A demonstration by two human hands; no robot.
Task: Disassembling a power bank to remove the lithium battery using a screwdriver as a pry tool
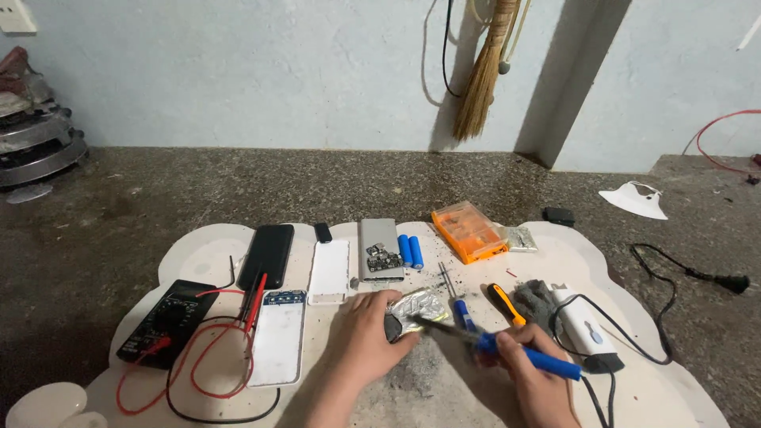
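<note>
Lower centre: my left hand [366, 333] pins a dark part [393, 327] by the foil [420, 305]. My right hand [533, 372] grips the iron [507, 349], lying lower right to upper left, tip nearly touching the part.

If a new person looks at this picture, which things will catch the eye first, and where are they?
At the bottom centre, the right hand holds a blue-handled soldering iron with its tip towards crumpled foil, beside the left hand. On the left of the white mat lies a black multimeter with looping red and black leads. An orange parts box stands out at the mat's far edge.
</note>
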